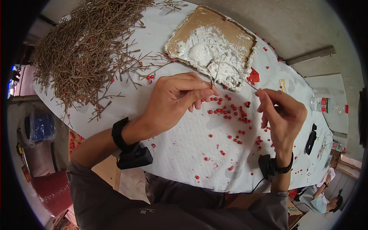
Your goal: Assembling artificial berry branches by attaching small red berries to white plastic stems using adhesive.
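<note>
My left hand point(172, 101) is closed in a pinch, thumb against fingers, on a short brown twig point(212, 81) whose upper end reaches to the tray edge. My right hand point(281, 111) is closed too, pinching a thin dark stem point(252, 86) that points toward the white paste. Just beyond both hands lies a gold-brown tray point(207, 17), smeared with thick white paste point(203, 51) and crusted along its rim. Loose red berry-like beads point(226, 112) are scattered on the white cloth between and below my hands.
A large heap of brown branching twigs point(88, 46) covers the far left of the white-covered table point(180, 161). At the right are a clear bottle point(331, 105) and a black object point(311, 140). Another person point(320, 199) is at lower right; a red stool point(50, 191) stands lower left.
</note>
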The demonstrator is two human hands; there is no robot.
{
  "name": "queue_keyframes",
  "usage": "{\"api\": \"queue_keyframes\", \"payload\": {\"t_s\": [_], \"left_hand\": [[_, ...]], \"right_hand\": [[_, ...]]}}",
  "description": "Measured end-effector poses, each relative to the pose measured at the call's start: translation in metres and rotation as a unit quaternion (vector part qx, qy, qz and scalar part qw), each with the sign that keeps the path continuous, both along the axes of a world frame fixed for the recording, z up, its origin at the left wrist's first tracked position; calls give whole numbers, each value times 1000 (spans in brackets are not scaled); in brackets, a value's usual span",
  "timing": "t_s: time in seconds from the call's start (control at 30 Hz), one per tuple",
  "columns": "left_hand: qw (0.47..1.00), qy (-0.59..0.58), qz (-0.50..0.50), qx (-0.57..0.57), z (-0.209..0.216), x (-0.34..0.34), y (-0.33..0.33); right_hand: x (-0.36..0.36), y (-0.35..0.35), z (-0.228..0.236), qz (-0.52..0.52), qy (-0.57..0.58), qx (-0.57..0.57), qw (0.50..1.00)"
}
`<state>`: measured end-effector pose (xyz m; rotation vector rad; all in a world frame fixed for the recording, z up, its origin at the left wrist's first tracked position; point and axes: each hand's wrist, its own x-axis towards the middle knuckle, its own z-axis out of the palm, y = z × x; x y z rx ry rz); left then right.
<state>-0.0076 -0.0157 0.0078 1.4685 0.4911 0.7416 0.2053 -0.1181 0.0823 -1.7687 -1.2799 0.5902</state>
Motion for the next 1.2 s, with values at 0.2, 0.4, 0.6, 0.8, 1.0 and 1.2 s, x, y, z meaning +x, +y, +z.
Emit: {"api": "queue_keyframes", "payload": {"t_s": [0.2, 0.4, 0.6, 0.8, 1.0, 1.2], "left_hand": [[998, -19, 6, -67, -3, 2, 1], [996, -18, -20, -80, 3, -1, 3], [997, -9, -15, -78, 10, 1, 3], [994, -23, -19, -106, 11, -1, 4], [994, -28, -11, -106, 10, -4, 5], [996, -32, 3, -82, 6, -3, 6]], "right_hand": [[4, 1, 0, 11, 41, 54, 998], [-1, 3, -10, 41, 66, -6, 997], [0, 4, -12, 103, 55, -33, 993], [4, 6, -9, 134, 174, -82, 972], [19, 4, 3, 128, 226, -94, 961], [28, 3, 9, 94, 174, -53, 979]]}}
